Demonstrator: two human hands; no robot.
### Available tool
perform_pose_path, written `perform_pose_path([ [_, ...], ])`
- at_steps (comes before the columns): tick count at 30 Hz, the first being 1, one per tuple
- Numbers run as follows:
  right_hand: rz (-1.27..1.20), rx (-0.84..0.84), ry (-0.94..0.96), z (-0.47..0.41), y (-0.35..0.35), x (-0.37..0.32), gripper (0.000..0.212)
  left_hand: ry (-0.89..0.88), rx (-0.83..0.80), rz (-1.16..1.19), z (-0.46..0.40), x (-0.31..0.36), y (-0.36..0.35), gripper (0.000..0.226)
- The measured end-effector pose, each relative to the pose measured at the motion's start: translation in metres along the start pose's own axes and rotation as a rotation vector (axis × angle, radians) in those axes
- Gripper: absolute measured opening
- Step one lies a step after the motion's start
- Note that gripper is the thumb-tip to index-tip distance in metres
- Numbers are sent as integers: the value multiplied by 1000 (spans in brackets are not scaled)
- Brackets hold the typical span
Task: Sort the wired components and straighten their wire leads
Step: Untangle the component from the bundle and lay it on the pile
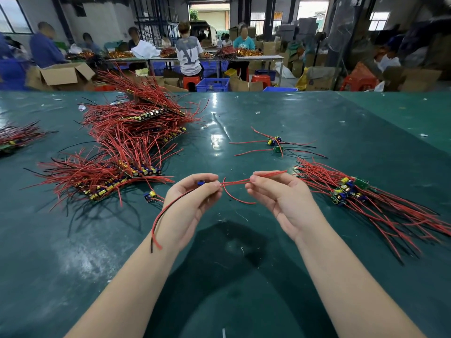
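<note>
Red leads (238, 182) mid-straightening: left hand (192, 201) pinches component (201, 182), right hand (278, 191) pinches leads; next, pull taut.

Red wire leads (240, 182), dark green table (244, 118), blue crate (212, 85)

On the bench (244, 240) I had a large heap (129, 132) of wired components lying left of centre, with a lone component (150, 195) just before it. A smaller pile (353, 191) lay to the right. Behind that, near mid-bench, sat a few loose components (275, 142). Another bundle (17, 139) lay at the far left edge. Between the heap and the pile, my left hand (192, 198) and right hand (275, 193) were above the bench.
</note>
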State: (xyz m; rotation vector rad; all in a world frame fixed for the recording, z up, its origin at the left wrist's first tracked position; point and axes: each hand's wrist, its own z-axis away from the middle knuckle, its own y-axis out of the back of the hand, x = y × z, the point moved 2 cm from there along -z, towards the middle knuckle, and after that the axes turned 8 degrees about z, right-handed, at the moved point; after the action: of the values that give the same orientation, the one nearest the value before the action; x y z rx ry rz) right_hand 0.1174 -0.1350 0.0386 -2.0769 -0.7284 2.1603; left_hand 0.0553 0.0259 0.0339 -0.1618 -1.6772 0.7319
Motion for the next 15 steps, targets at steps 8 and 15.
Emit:
perform_pose_path([
  [8, 404, 170, 142, -1, 4, 4, 16, -5, -31, -113, 2, -8, -2, 18],
  [15, -77, 38, -29, -1, 1, -5, 10, 75, 5, -20, -1, -7, 1, 16],
])
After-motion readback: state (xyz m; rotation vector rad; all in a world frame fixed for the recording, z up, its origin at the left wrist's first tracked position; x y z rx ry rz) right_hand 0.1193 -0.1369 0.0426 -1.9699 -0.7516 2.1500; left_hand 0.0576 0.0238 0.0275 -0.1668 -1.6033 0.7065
